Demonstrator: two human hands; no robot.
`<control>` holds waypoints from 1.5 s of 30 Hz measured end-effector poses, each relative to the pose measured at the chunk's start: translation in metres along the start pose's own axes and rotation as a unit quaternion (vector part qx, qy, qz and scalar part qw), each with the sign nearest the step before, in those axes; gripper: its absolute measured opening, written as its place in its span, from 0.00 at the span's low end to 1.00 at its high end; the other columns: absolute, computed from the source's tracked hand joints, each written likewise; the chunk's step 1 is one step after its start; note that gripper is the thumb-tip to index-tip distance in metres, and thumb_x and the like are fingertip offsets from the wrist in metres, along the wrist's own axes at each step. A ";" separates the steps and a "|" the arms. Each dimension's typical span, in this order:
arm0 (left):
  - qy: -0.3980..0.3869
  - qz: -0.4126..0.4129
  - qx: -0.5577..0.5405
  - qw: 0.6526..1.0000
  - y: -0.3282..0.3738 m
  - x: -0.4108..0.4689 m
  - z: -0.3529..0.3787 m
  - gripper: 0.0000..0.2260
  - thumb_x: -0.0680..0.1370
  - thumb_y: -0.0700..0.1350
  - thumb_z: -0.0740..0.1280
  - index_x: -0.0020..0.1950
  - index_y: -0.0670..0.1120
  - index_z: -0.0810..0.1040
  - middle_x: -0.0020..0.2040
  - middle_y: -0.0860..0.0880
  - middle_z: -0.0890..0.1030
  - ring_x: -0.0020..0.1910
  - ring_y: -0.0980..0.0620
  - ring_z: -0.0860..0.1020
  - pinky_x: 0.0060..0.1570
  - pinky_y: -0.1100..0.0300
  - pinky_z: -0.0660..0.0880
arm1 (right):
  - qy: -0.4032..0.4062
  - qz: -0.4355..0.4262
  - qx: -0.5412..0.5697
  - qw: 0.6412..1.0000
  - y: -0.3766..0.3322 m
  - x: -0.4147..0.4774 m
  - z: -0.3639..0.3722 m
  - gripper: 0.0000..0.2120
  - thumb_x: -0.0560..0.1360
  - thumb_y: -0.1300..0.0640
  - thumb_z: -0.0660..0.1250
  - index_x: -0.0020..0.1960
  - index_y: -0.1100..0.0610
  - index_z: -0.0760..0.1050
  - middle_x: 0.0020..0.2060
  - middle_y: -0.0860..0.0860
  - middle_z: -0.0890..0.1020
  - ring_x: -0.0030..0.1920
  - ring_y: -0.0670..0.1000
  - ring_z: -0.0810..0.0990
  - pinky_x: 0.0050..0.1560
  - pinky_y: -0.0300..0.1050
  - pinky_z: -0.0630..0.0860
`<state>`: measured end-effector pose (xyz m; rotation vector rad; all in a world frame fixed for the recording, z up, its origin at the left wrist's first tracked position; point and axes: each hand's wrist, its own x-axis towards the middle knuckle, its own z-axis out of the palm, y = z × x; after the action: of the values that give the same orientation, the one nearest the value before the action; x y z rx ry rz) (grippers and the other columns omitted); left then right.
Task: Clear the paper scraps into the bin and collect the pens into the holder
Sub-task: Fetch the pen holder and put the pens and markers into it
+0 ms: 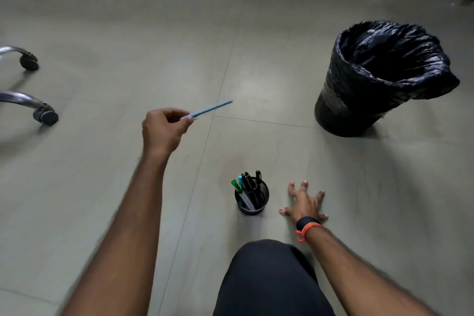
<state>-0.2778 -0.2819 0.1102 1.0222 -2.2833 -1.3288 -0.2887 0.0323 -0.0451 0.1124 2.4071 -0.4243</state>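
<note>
Holding: the left hand (164, 128) pinches one end of a blue pen (209, 110) between thumb and curled fingers, so most of the shaft sticks out free past the fingertips. That grip looks suited to steering the free end down into an opening.
Landmark: the pen holder (252, 199), a small black cup standing upright on the tiled floor (102, 33), just ahead of the person's dark-clad knee (269, 277).
Blue pen: in the air, up and to the left of the holder, well apart from it, tilted with its free end pointing away from the person.
Holder contents: several pens already stand in it, among them a green-capped marker (237, 187), a teal one and some black ones, leaning toward the left rim.
Right hand: flat on the floor just right of the holder, fingers spread wide, gripping nothing; probably a prop for the crouched body while the other arm reaches. A black band and an orange cord sit on its wrist.
Bin (384, 77): lined with a black bag, far right of the holder and beyond it, mouth open.
Paper scraps: none visible on the floor around the holder.
Judgement: the scraps seem done; this pen may be the last to collect.
</note>
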 end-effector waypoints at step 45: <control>-0.010 -0.475 -0.029 0.880 -0.054 -0.144 0.089 0.11 0.71 0.37 0.64 0.52 0.34 0.78 0.54 0.38 0.82 0.51 0.36 0.80 0.53 0.46 0.79 | 0.079 -0.086 0.292 0.949 -0.053 -0.096 0.022 0.34 0.60 0.50 0.78 0.61 0.44 0.65 0.51 0.39 0.78 0.50 0.45 0.78 0.51 0.38 0.74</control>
<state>-0.2056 -0.1406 0.0305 2.2651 -1.7233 -1.6832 -0.2119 -0.0215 0.0153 0.2033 2.3764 -1.2441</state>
